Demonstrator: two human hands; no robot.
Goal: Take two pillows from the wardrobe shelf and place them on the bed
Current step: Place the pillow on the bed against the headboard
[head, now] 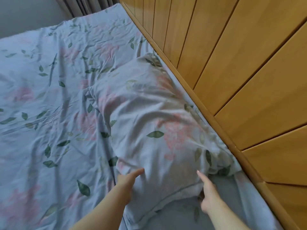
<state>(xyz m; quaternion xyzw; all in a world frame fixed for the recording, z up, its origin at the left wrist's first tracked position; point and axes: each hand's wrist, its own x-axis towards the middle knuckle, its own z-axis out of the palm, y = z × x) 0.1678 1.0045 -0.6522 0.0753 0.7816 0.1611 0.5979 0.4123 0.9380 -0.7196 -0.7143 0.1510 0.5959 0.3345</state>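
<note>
Pillow (pixel 149 123): soft, rumpled cotton, pale blue with pink blooms and green leaves; lies on the bed (pixel 41 97), beyond both fingertips.
Left hand (pixel 127 186): grips the pillow's near left edge, thumb extended.
Right hand (pixel 209 195): pinches the near right corner, forefinger extended.
Headboard (pixel 232 63): smooth honey-coloured wood panels.
Writing: none legible.

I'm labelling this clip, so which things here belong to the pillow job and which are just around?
Job: pillow, bed, left hand and right hand, both on the pillow's near edge.
Just around: wooden panelling, curtain.
</note>
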